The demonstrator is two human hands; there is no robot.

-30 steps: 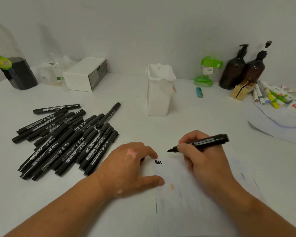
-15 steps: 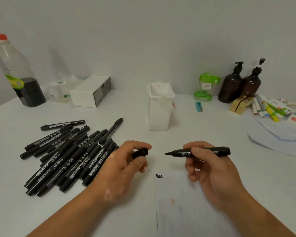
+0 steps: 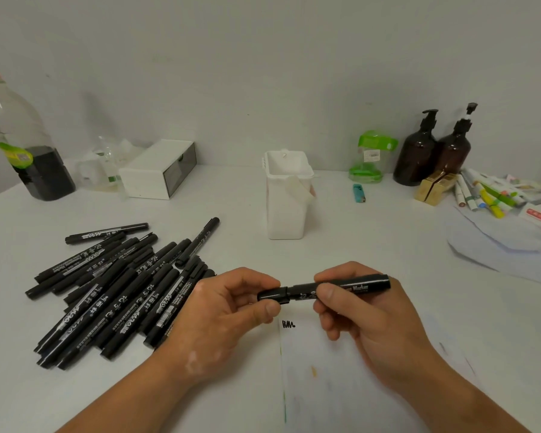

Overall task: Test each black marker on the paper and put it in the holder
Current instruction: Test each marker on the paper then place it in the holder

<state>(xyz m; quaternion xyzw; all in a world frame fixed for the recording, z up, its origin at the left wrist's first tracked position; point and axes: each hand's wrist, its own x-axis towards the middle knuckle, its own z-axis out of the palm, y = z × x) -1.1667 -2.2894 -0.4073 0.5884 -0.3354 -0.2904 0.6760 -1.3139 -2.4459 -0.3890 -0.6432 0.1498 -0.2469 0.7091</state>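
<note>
The white table [image 3: 388, 251] held the paper [image 3: 341, 385] near centre, a pile of black markers [image 3: 122, 285] to its left and the white holder [image 3: 286, 198] farther back. Above the paper, the right hand [image 3: 366, 320] gripped one marker [image 3: 353, 287] by its barrel while the left hand [image 3: 219, 320] pinched its cap [image 3: 272, 295] over the tip. Capping seemed to be the step in hand. The next move called for a reach to the holder. A scribble [image 3: 288, 324] marked the paper's far-left corner.

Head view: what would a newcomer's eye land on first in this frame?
The two hands at centre front: the right hand grips a black marker over the paper, and the left hand pinches its cap at the tip end. To their left sprawls a pile of black markers. The white holder stands behind, and a small black scribble marks the paper's top corner.
</note>
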